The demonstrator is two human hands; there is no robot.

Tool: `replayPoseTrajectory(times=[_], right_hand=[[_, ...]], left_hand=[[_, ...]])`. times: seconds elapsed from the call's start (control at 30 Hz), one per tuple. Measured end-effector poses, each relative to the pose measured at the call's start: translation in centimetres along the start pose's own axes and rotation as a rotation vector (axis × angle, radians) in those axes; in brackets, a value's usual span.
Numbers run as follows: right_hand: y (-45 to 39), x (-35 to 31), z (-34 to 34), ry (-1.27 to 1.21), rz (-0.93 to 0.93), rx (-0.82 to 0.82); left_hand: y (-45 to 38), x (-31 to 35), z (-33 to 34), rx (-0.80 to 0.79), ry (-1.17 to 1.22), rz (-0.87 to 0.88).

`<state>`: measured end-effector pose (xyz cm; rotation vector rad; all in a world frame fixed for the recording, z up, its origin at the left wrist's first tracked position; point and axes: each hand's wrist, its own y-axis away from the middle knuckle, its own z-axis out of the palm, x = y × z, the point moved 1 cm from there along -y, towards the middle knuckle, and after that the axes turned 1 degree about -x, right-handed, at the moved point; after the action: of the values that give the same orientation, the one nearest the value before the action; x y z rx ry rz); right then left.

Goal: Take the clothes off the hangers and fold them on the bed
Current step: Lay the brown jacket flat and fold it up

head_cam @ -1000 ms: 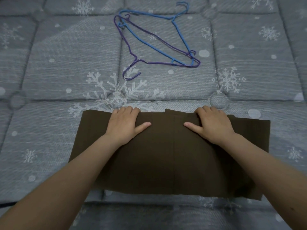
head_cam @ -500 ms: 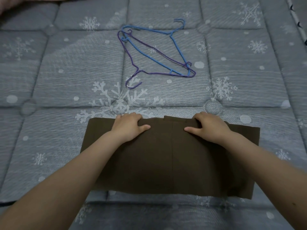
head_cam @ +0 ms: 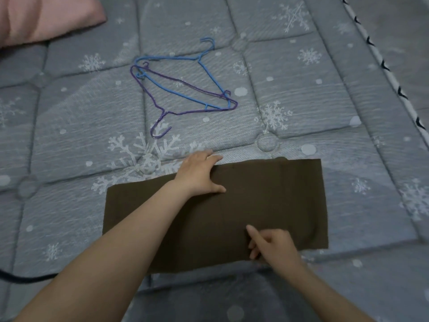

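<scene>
Brown folded garment (head_cam: 267,205) lies flat on the grey snowflake-print bed (head_cam: 81,135) as a wide rectangle, near the edge closest to me. Compared with half a second ago, my right hand (head_cam: 275,246) has left the garment's far edge and now sits at its near edge, right of centre; my left hand (head_cam: 199,175) stays at the far edge, though it now lies further toward the cloth's middle than before, and the garment appears more to the right in view. Left hand: fingers extended and relaxed, reaching over the far edge onto the bed, thumb spread out on the cloth; palm resting on the fabric, nothing grasped. Right hand: index finger extended and lying on the cloth, remaining fingers curled at the near hem; whether they actually pinch the fabric I cannot tell. Blue hanger (head_cam: 176,94) and purple hanger (head_cam: 160,108) lie overlapping on the bed beyond the garment, well apart from both hands. Pink pillow (head_cam: 44,17) occupies the far left corner.
</scene>
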<state>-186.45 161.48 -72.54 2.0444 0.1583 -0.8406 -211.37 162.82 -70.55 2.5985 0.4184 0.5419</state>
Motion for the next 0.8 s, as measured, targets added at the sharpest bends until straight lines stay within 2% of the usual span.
replayPoseTrajectory(times=[0.07,0.17,0.23,0.33,0.43,0.53,0.6,0.8], right_hand=[[0.6,2.0,2.0,-0.037,0.173,-0.136],[1.3,3.8,4.2,-0.064,0.312,-0.2],[1.9,3.4,5.4,-0.289,0.356,-0.216],[2.6,2.1,6.9,-0.788,0.393,-0.169],[2.5,0.7,8.1,-1.044,0.404,-0.133],[2.3,-0.2,8.0,-1.107,0.413,-0.07],[2.2,-0.6,7.4,-1.1,0.385,-0.033],[1.1,-4.0,3.3,-1.172,0.209,0.04]], left_hand=[[-0.7,-0.2,0.6,-0.082,-0.076,-0.043],[-1.3,-0.2,1.4,-0.174,-0.061,-0.11],[-1.5,-0.3,1.5,-0.193,-0.052,-0.143],[-2.1,-0.4,1.0,-0.226,0.037,-0.226],[-2.0,-0.5,0.0,-0.253,0.083,-0.29],[-1.3,-1.2,-0.9,-0.275,0.18,-0.354],[-0.7,-1.9,-1.8,-0.278,0.325,-0.406],[2.1,-3.4,-6.4,-0.11,0.769,-0.574]])
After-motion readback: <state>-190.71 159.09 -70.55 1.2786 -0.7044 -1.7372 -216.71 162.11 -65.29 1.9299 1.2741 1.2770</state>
